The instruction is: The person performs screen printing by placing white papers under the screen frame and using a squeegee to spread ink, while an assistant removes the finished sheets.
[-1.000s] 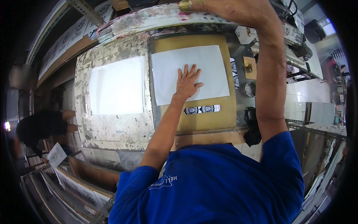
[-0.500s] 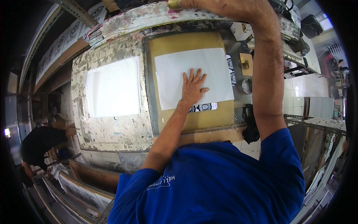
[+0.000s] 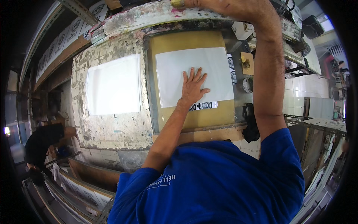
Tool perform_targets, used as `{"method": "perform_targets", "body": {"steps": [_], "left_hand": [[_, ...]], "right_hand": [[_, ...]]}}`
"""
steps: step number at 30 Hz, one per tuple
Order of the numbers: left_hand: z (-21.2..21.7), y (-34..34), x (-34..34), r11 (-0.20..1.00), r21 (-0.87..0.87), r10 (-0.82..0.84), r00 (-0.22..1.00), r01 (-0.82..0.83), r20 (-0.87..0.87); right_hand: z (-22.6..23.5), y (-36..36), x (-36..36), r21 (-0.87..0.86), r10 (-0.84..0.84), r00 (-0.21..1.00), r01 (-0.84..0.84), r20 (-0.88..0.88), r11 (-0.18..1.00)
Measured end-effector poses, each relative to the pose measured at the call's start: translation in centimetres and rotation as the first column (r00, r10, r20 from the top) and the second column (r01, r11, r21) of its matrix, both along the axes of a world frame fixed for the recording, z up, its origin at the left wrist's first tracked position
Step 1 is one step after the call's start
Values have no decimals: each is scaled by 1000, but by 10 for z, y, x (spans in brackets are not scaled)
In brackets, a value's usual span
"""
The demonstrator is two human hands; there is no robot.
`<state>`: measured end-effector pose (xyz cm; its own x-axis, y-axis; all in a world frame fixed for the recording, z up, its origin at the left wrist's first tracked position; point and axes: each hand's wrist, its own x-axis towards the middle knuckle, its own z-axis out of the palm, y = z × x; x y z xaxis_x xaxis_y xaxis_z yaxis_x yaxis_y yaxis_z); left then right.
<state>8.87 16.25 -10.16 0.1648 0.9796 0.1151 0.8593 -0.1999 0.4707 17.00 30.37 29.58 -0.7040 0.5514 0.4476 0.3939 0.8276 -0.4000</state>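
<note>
White paper is lying on the tan board of the paint-crusted tabletop (image 3: 112, 128): this white sheet (image 3: 175, 71) is sitting on the tan platen (image 3: 209, 119), and the left hand (image 3: 194, 87) is pressing flat on it, fingers spread wide, gripping nothing. A printed strip (image 3: 203, 106) is peeking out just beneath the sheet's lower edge, right by the wrist. The right hand (image 3: 220, 4) is reaching up to the raised, paint-smeared frame (image 3: 149, 16) at the top edge; whether it is gripping the frame cannot be told. A second white sheet (image 3: 113, 85) is resting on the neighbouring station to the left. Another person (image 3: 43, 143) in black is bending low at far left.
</note>
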Motion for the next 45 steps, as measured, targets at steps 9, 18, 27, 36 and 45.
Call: {"method": "perform_targets", "body": {"steps": [9, 18, 27, 36, 45], "left_hand": [[-2, -4, 2, 999, 10, -35, 999, 35, 19], [99, -34, -49, 830, 301, 84, 638, -470, 765], [105, -147, -79, 762, -152, 262, 85, -629, 961], [-7, -194, -79, 739, 114, 488, 645, -664, 588], [4, -197, -80, 746, 173, 575, 754, -643, 318]], "right_hand": [[0, -4, 1, 85, 9, 1000, -7, -22, 996], [-34, -38, 17, 187, 34, 999, -38, 23, 982], [-156, -135, 49, 90, -18, 999, 21, -31, 996], [-277, -135, 43, -409, 64, 964, 50, 260, 911], [-341, -115, 30, -61, -120, 957, 141, 263, 988]]}}
